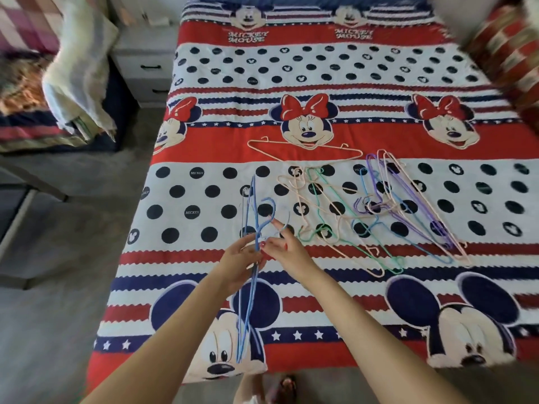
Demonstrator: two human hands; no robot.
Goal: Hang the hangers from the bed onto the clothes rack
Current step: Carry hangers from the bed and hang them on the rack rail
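A bunch of blue wire hangers (250,301) hangs upright above the near part of the bed, with my left hand (240,263) closed around its neck. My right hand (284,247) touches the same bunch just below the hooks, index finger stretched up toward a hook. Several more hangers lie tangled on the cartoon bedspread (204,199) to the right: a pink one (306,150) furthest back, green ones (350,228) in the middle, purple and blue ones (414,208) at the right. No clothes rack shows in this view.
A white bedside drawer unit (145,65) stands left of the bed's far end. A second bed with a pale folded blanket (78,68) is at the far left. Grey floor (73,258) runs between the two beds. A patterned cushion (513,59) lies at the bed's right edge.
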